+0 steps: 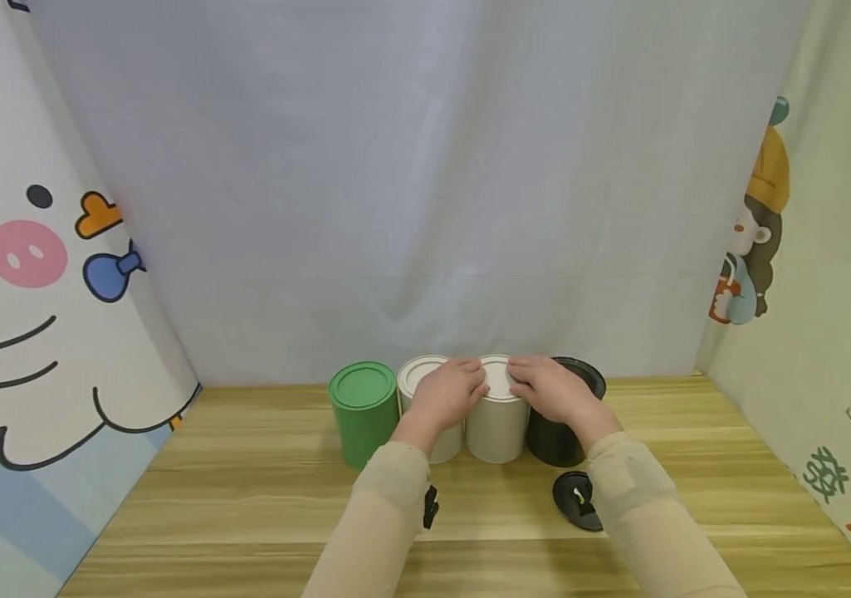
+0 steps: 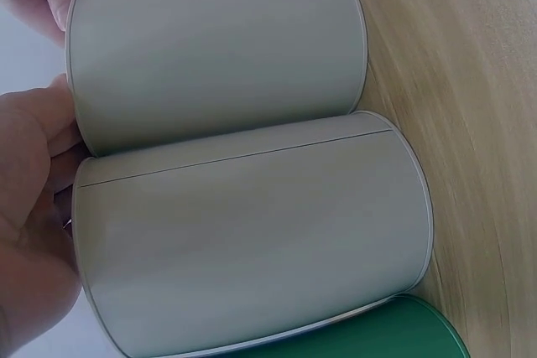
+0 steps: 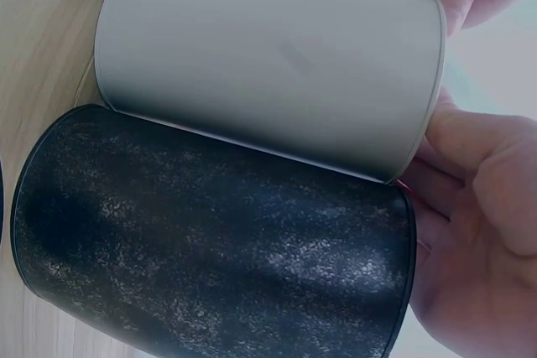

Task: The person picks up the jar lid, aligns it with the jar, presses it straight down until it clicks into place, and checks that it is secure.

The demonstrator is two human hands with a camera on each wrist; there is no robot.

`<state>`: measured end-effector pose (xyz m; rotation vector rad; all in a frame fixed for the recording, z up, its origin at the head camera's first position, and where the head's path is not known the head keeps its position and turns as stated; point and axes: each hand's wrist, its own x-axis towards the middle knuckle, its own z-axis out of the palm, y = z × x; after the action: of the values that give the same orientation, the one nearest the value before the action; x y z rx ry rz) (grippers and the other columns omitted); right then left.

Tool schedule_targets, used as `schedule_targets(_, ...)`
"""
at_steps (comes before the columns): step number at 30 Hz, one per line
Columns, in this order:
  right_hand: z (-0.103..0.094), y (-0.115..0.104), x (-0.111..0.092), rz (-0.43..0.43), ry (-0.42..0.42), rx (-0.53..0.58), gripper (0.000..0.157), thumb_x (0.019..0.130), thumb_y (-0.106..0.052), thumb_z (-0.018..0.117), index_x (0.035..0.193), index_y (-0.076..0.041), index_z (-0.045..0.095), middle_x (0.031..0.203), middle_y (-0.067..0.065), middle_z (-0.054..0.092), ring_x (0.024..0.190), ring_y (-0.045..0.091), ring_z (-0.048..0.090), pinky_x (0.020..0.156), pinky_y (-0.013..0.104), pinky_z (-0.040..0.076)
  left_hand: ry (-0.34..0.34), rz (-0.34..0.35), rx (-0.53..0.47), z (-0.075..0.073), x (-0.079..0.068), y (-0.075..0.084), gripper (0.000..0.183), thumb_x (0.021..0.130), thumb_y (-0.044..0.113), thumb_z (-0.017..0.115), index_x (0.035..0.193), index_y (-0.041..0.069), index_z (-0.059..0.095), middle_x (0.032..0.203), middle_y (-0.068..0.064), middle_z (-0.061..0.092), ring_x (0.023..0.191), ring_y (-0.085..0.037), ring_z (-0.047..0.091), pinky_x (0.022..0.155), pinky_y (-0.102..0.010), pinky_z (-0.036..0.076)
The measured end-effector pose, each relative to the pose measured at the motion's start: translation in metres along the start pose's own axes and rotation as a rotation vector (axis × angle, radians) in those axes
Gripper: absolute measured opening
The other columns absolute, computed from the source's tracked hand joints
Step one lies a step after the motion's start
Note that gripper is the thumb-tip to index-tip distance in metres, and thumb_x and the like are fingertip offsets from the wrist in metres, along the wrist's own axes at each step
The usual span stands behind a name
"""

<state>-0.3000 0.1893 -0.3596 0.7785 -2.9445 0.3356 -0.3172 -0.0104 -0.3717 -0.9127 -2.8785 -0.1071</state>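
Four-in-a-row cylindrical cans stand at the back: a green can point(image 1: 364, 415), two off-white cans and a black can point(image 1: 555, 436). My left hand point(image 1: 446, 394) and right hand point(image 1: 552, 389) reach over opposite sides of the right-hand off-white can point(image 1: 497, 428) and grip its lid point(image 1: 498, 378) at the rim. In the left wrist view, the left thumb touches that can's top edge point(image 2: 222, 56). The left hand passes over the other off-white can point(image 2: 252, 241). The right hand lies across the black can point(image 3: 218, 232), and some fingers are hidden behind the tops.
A round black disc point(image 1: 570, 502) lies on the wooden table point(image 1: 261, 498) in front of the black can, partly behind the right forearm. A plain grey cloth point(image 1: 395, 166) hangs behind the cans. Printed cloths flank the table, with cartoon figures point(image 1: 26, 253).
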Motion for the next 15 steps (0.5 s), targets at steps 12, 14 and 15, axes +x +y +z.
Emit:
schedule_targets(12,-0.0005,0.0045,0.0011,-0.001,0.002,0.058,0.045,0.099,-0.019,0.061,0.138,0.004,0.055,0.144,0.020,0.050,0.131,0.041,0.047,0.107,0.052,0.040,-0.012,-0.012,-0.057,-0.0033,0.0018,-0.0022,0.027,0.103,0.036,0.052,0.106,0.015,0.069,0.149,0.002,0.048,0.135,-0.020,0.045,0.110,-0.035,0.040)
schedule_targets(14,-0.0011,0.0056,0.0020,-0.002,0.003,0.065,0.046,0.099,-0.019,0.062,0.138,0.004,0.055,0.143,0.020,0.051,0.130,0.041,0.047,0.106,0.052,0.041,-0.010,-0.016,-0.073,-0.0052,0.0024,-0.0023,0.027,0.102,0.037,0.054,0.098,0.015,0.069,0.148,0.001,0.050,0.134,-0.021,0.047,0.108,-0.036,0.042)
schedule_targets(15,-0.0016,0.0058,0.0023,-0.003,0.002,0.068,0.046,0.098,-0.019,0.063,0.137,0.004,0.056,0.143,0.020,0.051,0.130,0.041,0.048,0.106,0.052,0.041,-0.010,-0.017,-0.080,-0.0057,0.0029,-0.0024,0.027,0.102,0.037,0.054,0.096,0.015,0.069,0.147,0.001,0.050,0.133,-0.021,0.048,0.107,-0.036,0.042)
